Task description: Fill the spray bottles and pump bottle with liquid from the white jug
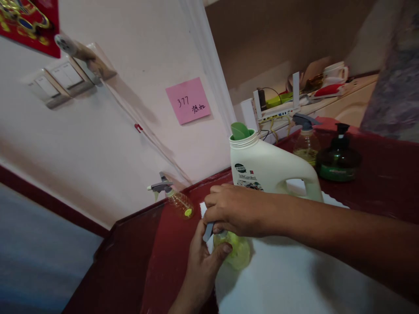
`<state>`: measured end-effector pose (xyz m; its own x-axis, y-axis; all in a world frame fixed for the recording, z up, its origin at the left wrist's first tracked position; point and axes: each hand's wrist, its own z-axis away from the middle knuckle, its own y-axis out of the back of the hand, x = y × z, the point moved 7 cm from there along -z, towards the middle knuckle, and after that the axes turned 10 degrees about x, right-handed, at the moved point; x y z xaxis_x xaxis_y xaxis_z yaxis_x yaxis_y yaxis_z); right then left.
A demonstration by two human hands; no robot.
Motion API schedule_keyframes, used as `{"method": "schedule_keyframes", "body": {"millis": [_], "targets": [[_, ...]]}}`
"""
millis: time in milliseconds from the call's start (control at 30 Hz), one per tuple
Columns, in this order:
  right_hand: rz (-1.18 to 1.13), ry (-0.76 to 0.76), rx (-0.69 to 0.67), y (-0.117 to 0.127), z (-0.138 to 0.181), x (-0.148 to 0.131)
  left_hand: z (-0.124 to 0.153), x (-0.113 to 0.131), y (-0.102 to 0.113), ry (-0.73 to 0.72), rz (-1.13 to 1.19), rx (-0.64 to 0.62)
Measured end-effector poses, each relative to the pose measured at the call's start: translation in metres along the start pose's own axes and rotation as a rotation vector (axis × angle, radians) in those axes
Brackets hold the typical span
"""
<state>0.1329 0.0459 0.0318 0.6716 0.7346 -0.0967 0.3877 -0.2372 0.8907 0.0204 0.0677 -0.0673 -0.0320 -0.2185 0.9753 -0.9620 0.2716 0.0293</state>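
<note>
A small clear spray bottle (pixel 238 253) with yellow-green contents stands on the white sheet (pixel 281 279). Wrapped round its near left side is my left hand (pixel 203 266), with the thumb pressed against the body. My right hand (pixel 237 209) is closed over the top of the bottle, gripping the grey spray head (pixel 208 232), which is mostly hidden by the fingers. Right behind my hands is a large pale detergent jug (pixel 271 165) with its cap off and a green spout inside the neck.
Another clear spray bottle (pixel 180 204) is on the red table (pixel 170 244) by the wall. At the back right are a third spray bottle (pixel 307 144) and a dark pump bottle (pixel 338 159). A white router (pixel 278 111) and clutter sit on a ledge behind.
</note>
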Motion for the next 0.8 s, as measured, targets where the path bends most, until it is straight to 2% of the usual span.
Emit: {"method": "schedule_keyframes", "body": {"millis": [100, 167, 267, 400, 467, 667, 800], "targets": [[-0.001, 0.008, -0.002, -0.002, 0.0, 0.0, -0.002, -0.001, 0.0, 0.025, 0.016, 0.116], [0.003, 0.01, 0.003, -0.002, 0.0, 0.0, -0.002, 0.0, -0.001, 0.031, 0.003, 0.143], [0.012, 0.01, 0.006, 0.0, 0.001, -0.002, -0.003, 0.002, 0.001, 0.007, -0.027, 0.097], [0.036, -0.012, 0.005, 0.003, 0.002, -0.002, -0.005, 0.005, 0.006, -0.069, -0.179, -0.018], [0.041, -0.016, 0.001, 0.003, 0.002, -0.001, -0.005, 0.004, 0.008, -0.058, -0.213, -0.043], [0.017, -0.026, -0.016, 0.001, 0.002, 0.0, -0.004, 0.0, -0.001, 0.032, 0.027, 0.053], [0.03, -0.032, -0.026, 0.0, 0.002, 0.0, -0.004, -0.001, -0.003, 0.057, 0.04, 0.082]]}}
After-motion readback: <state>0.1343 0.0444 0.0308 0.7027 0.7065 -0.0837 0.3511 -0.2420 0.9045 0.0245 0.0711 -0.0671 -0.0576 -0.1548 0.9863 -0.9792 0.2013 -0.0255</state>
